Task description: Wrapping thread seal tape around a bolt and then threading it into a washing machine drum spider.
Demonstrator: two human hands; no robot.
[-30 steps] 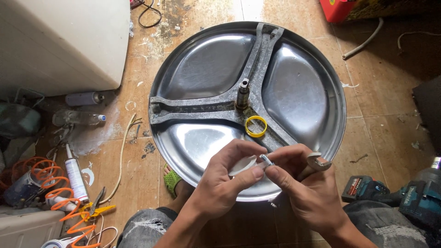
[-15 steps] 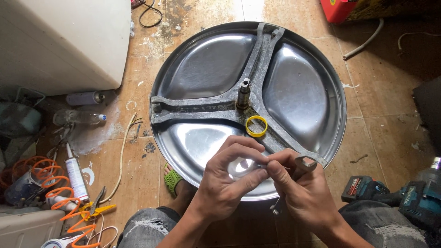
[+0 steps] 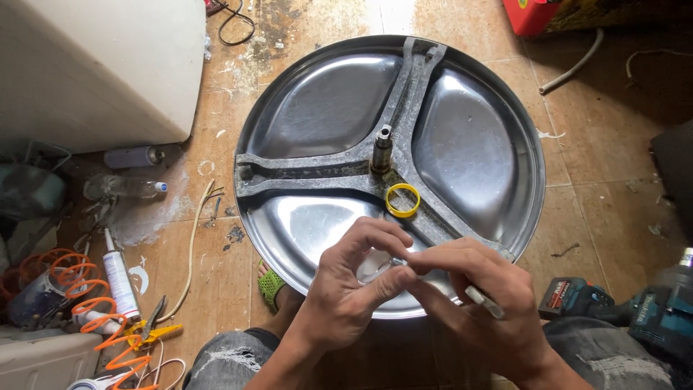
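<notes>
My left hand [image 3: 351,292] and my right hand [image 3: 480,303] meet fingertip to fingertip over the near rim of a round steel drum back [image 3: 325,108]. Together they pinch a small metal part [image 3: 399,262], mostly hidden by fingers. A thin grey metal tool [image 3: 485,301] also lies across my right hand's fingers. The drum back carries a grey three-arm bracket [image 3: 310,165] with an upright shaft [image 3: 382,148] at its hub. A yellow ring [image 3: 403,200] lies on the bracket just below the shaft.
A white appliance [image 3: 94,65] stands at top left. Bottles [image 3: 123,188], a sealant tube [image 3: 120,282], an orange coiled hose [image 3: 86,303] and yellow-handled pliers [image 3: 155,332] lie at left. A teal cordless drill [image 3: 628,310] rests at right. My green-sandalled foot [image 3: 271,285] sits under the drum rim.
My hands have closed tighter together and shifted slightly left. The grey tool in my right hand has swung from pointing up-right to pointing down-right. The drum back has not moved.
</notes>
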